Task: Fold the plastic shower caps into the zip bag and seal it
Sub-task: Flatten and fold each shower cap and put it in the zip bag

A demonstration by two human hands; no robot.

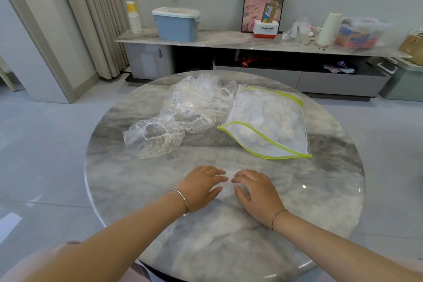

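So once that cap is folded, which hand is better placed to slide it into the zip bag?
Probably the right hand: the zip bag lies ahead on that side, its mouth open. The left hand sits nearer the loose caps.

Shower cap (227, 194) in front of the zip bag (290, 144) is mostly covered, edges too faint to trace. Bag's contents are blurry.

A single wide-angle head view looks forward and down from just above the near edge of the round marble worktop (320, 201), close to it; beyond its far edge the low cabinet (332, 81) lines the wall.
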